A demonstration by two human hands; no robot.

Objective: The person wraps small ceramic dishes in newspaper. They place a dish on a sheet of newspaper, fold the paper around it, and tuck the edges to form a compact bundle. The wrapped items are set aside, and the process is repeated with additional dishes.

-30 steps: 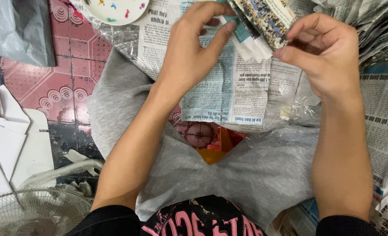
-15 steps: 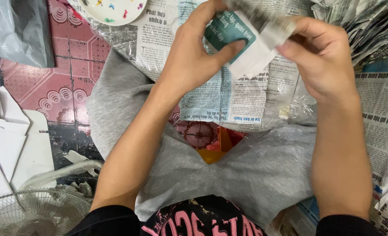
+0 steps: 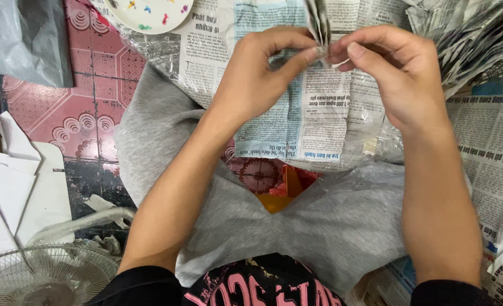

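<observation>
A folded piece of newspaper (image 3: 319, 22) is pinched between both hands, seen edge-on and pointing up and away from me. My left hand (image 3: 260, 76) grips its lower end between thumb and fingers. From the other side my right hand (image 3: 396, 73) pinches the same end, fingertips touching the left hand's. Both hands hover above a newspaper sheet (image 3: 314, 119) spread on the floor in front of my crossed legs in grey trousers (image 3: 331, 226).
A white plate (image 3: 149, 11) with coloured paint dabs sits at the top left. A stack of folded newspaper pieces (image 3: 472, 39) lies at the top right. White paper sheets (image 3: 13, 187) and a fan grille (image 3: 41, 277) are at the lower left, on patterned red floor tiles (image 3: 87, 96).
The newspaper piece, first held flat at the top, was lifted and folded between the hands; now it is folded narrow and seen edge-on, with both hands pinching it close together.
</observation>
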